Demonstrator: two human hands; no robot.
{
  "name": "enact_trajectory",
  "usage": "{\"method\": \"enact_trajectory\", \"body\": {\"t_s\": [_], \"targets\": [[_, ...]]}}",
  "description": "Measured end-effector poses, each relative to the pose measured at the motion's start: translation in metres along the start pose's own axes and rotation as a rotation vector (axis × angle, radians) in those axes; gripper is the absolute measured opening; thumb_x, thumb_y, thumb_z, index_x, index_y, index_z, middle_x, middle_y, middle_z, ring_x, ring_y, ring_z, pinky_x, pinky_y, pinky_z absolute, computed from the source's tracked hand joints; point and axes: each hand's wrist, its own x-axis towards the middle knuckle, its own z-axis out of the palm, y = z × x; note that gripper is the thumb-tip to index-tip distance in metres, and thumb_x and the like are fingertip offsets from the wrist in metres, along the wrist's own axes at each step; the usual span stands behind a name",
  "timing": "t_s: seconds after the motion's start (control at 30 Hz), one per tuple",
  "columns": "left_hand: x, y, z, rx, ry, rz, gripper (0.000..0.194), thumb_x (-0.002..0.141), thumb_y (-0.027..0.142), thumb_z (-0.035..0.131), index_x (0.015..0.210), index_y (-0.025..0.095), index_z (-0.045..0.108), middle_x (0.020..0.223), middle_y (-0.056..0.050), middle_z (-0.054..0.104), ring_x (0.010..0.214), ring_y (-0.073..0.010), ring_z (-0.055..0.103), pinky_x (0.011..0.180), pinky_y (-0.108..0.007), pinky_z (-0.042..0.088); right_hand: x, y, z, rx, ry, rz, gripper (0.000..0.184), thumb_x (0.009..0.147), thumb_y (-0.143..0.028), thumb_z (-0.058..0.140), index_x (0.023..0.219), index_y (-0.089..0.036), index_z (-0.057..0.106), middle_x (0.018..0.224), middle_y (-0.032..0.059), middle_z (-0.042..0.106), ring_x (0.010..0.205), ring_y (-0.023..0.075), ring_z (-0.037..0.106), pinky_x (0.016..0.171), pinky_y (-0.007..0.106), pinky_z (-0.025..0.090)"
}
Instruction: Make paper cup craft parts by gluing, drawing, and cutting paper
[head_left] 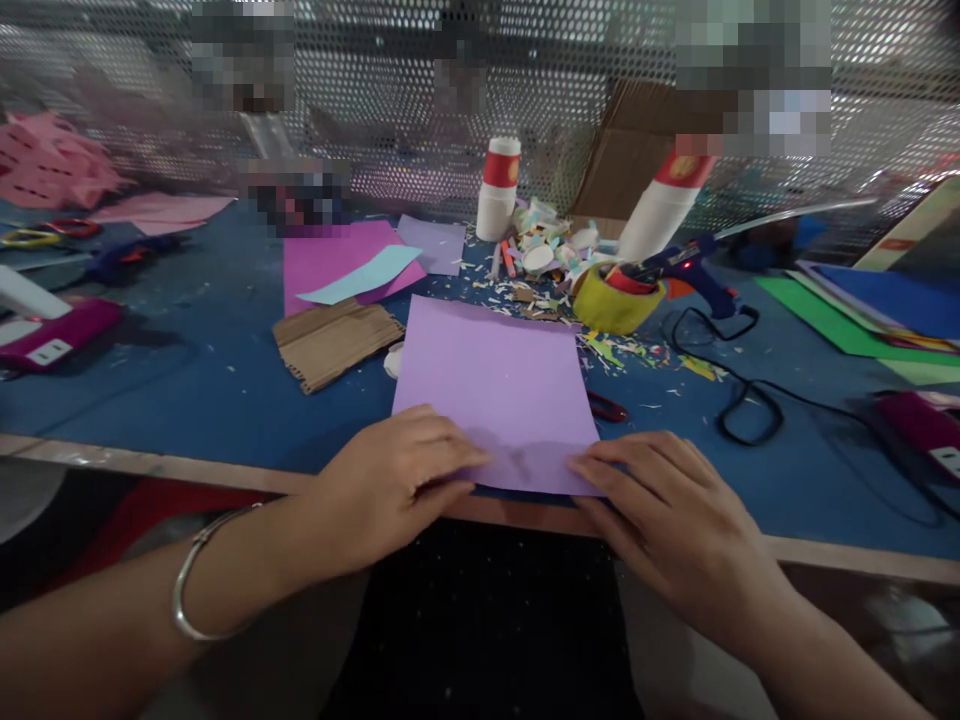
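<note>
A lilac sheet of paper (pixel 495 385) lies on the blue table (pixel 187 380) close to its near edge. My left hand (pixel 397 480) rests on the sheet's near left corner, fingers curled and pinching the edge. My right hand (pixel 667 510) presses on the near right corner, fingertips gripping the paper's edge. A silver bangle sits on my left wrist. Red-handled scissors (pixel 607 407) poke out from under the sheet's right side.
A corrugated cardboard piece (pixel 334 340), magenta and light blue sheets (pixel 345 265), two glue bottles (pixel 499 190), a yellow tape roll (pixel 615 300), a blue glue gun (pixel 694 265) with black cord, paper scraps and coloured sheets at right (pixel 870 310) surround it.
</note>
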Motion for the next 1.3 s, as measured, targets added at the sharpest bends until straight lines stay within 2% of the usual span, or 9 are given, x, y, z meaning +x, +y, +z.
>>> {"method": "enact_trajectory", "body": {"t_s": [0.17,0.33,0.43,0.6,0.73,0.87,0.97,1.17,1.3], "targets": [[0.003,-0.011,-0.015,-0.184,-0.203,-0.211,0.062,0.09,0.043,0.072,0.146,0.027,0.051,0.12,-0.004,0.071,0.095,-0.015,0.068,0.085,-0.028,0.057,0.011,-0.011,0.005,0.12,-0.008,-0.06,0.016,0.097,-0.009,0.057,0.101,-0.01,0.072,0.094,0.0111,0.072,0.082,0.022,0.061,0.07,0.038,0.054],[-0.015,-0.023,-0.044,0.011,-0.243,-0.158,0.081,0.082,0.029,0.079,0.153,0.033,0.04,0.149,-0.009,0.055,0.134,-0.0268,0.054,0.11,-0.044,0.047,0.008,-0.01,0.007,0.12,0.025,-0.058,0.016,0.095,-0.005,0.058,0.103,-0.011,0.071,0.094,0.0098,0.073,0.081,0.021,0.062,0.069,0.037,0.055],[-0.023,-0.021,-0.049,0.092,-0.213,-0.148,0.073,0.082,0.031,0.079,0.147,0.028,0.047,0.143,-0.01,0.058,0.132,-0.028,0.055,0.111,-0.047,0.046,0.006,-0.008,0.008,0.121,0.031,-0.051,0.016,0.094,-0.005,0.06,0.104,-0.011,0.071,0.093,0.0092,0.073,0.081,0.0205,0.062,0.069,0.037,0.056],[-0.02,-0.005,-0.033,0.138,-0.217,-0.031,0.051,0.091,0.039,0.07,0.139,0.024,0.055,0.14,-0.011,0.06,0.131,-0.0269,0.054,0.109,-0.045,0.048,0.004,-0.008,0.009,0.112,0.049,-0.055,0.017,0.094,-0.004,0.059,0.105,-0.012,0.071,0.092,0.0087,0.073,0.08,0.0206,0.062,0.068,0.037,0.056],[-0.015,-0.01,-0.035,0.203,0.089,-0.156,0.034,0.095,0.043,0.064,0.123,0.023,0.061,0.126,-0.009,0.066,0.12,-0.0246,0.061,0.101,-0.041,0.051,0.002,-0.007,0.009,0.1,0.075,-0.045,0.021,0.092,-0.001,0.061,0.109,-0.009,0.07,0.093,0.0105,0.073,0.081,0.0209,0.064,0.069,0.037,0.057],[-0.011,-0.019,-0.047,0.194,0.2,-0.258,0.017,0.1,0.035,0.056,0.096,0.022,0.066,0.094,-0.003,0.073,0.082,-0.0161,0.069,0.069,-0.027,0.052,0.0,-0.005,0.007,0.068,0.166,-0.007,0.021,0.091,0.0,0.063,0.109,-0.007,0.07,0.091,0.0105,0.073,0.082,0.0188,0.065,0.073,0.035,0.057],[-0.006,-0.018,-0.047,0.137,0.118,-0.278,0.024,0.101,0.033,0.051,0.091,0.02,0.069,0.081,-0.001,0.072,0.069,-0.0136,0.067,0.059,-0.025,0.049,0.0,-0.004,0.005,0.04,0.229,0.044,0.022,0.09,0.0,0.066,0.109,-0.011,0.07,0.092,0.0088,0.075,0.081,0.0176,0.066,0.075,0.034,0.057],[0.008,-0.01,-0.028,0.074,-0.146,-0.199,0.032,0.103,0.037,0.049,0.124,0.022,0.069,0.124,-0.007,0.071,0.119,-0.022,0.064,0.104,-0.041,0.052,-0.004,-0.004,0.003,0.018,0.316,0.119,0.023,0.089,-0.001,0.07,0.108,-0.014,0.069,0.093,0.0091,0.076,0.082,0.019,0.068,0.078,0.036,0.056],[0.015,-0.015,-0.02,0.193,-0.18,-0.165,0.039,0.103,0.036,0.049,0.137,0.021,0.062,0.131,-0.011,0.065,0.125,-0.0255,0.058,0.107,-0.047,0.049,-0.006,-0.004,0.003,0.011,0.318,0.126,0.026,0.089,-0.001,0.069,0.111,-0.016,0.068,0.093,0.0087,0.076,0.081,0.0193,0.068,0.078,0.037,0.056]]}}
